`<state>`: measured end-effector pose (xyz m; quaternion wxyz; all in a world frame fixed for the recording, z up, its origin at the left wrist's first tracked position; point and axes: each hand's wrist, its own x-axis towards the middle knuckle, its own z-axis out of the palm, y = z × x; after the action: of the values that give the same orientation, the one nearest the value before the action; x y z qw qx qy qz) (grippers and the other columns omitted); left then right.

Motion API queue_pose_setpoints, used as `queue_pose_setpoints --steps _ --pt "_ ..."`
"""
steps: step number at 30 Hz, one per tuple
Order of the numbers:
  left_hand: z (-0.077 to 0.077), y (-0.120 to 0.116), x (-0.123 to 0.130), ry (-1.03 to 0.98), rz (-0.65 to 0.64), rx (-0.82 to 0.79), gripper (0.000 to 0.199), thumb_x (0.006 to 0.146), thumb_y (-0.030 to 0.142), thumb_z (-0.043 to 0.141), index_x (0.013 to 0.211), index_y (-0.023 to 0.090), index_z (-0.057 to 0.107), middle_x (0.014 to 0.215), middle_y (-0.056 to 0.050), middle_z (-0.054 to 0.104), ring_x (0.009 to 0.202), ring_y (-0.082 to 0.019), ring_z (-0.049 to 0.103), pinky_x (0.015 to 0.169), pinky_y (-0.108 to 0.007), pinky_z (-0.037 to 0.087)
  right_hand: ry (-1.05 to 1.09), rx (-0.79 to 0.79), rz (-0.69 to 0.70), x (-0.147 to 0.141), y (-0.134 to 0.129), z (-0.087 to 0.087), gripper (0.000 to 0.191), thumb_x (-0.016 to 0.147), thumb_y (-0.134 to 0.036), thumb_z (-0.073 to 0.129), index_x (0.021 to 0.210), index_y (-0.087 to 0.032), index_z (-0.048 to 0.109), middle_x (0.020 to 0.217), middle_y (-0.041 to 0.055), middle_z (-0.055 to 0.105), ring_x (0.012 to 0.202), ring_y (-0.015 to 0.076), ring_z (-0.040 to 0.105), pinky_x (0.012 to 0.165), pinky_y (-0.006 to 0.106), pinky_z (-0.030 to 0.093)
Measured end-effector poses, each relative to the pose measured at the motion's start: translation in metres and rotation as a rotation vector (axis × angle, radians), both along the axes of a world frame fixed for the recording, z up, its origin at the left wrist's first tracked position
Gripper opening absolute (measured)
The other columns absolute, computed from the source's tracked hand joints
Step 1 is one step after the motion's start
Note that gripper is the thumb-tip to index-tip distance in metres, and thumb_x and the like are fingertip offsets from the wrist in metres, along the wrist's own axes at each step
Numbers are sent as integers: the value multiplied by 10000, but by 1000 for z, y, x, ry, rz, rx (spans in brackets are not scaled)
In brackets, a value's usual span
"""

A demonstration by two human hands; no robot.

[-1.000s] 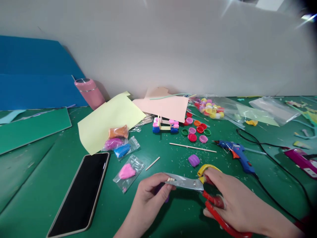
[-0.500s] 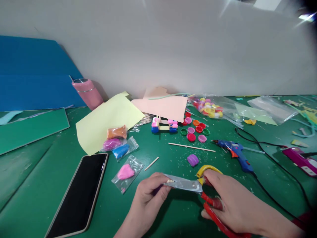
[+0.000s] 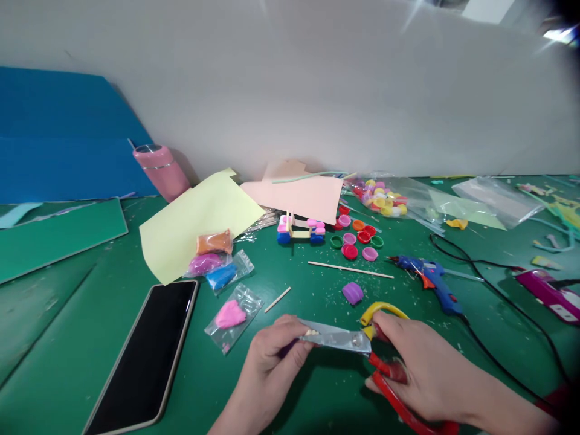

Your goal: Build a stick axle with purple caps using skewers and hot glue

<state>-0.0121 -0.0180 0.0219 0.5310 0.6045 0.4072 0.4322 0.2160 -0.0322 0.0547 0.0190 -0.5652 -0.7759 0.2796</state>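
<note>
My right hand is closed round the handles of a pair of scissors, one handle yellow and one red, with the blades pointing left. The blade tips reach my left hand, whose thumb and fingers pinch something small. A pale, bumpy end of it shows by the blades and a bit of purple below; the rest is hidden in the fingers. Beyond the scissors lies a purple lump of clay. A short wooden stick and a longer stick rest on the green table.
A blue glue gun with a black cord lies at right. Bottle caps cluster near a small pink-and-blue model. Bagged clay, a phone and a pink tumbler are at left. Paper sheets lie behind.
Almost nothing differs. The fingers of my right hand have shifted slightly on the red handle; the blades stay at my left fingertips.
</note>
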Motion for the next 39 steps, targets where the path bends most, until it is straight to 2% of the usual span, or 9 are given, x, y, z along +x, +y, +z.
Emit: queue_pose_setpoints --steps 7,12,16,23,30,39 --pt "4 1 0 48 -32 3 190 788 144 561 653 195 686 607 -28 612 612 -156 516 580 -235 400 -1 50 32 1 1 -4 287 698 -384 604 747 -234 365 629 -30 556 521 154 457 481 252 288" --pt "0 0 -1 41 -51 -12 145 788 153 567 737 183 698 660 -31 634 562 -131 519 541 -221 408 -19 81 17 6 0 -5 311 671 -403 632 782 -229 399 705 -10 563 567 164 464 507 263 331" --pt "-2 0 -1 23 -83 54 148 799 144 548 782 182 689 693 -32 651 620 -139 549 585 -222 428 -27 75 11 9 -1 -3 342 645 -392 656 842 -226 431 779 3 558 619 177 478 543 279 362" --pt "-7 1 -2 14 -99 106 150 796 141 561 826 216 687 722 -18 668 715 -157 587 647 -228 440 -32 50 25 9 1 0 357 627 -408 672 838 -226 448 774 -3 563 616 179 478 539 287 370" --pt "-6 0 -2 54 -52 123 151 792 141 557 772 206 692 659 -11 652 658 -143 582 607 -206 442 -36 70 33 9 1 -4 365 638 -448 660 828 -214 454 786 17 567 646 193 497 564 303 388" --pt "-2 1 -1 42 -99 69 167 805 122 537 736 164 683 682 -29 651 641 -128 566 588 -198 433 -64 87 66 9 4 -6 338 678 -485 612 773 -227 414 714 -4 563 581 180 471 510 286 356"
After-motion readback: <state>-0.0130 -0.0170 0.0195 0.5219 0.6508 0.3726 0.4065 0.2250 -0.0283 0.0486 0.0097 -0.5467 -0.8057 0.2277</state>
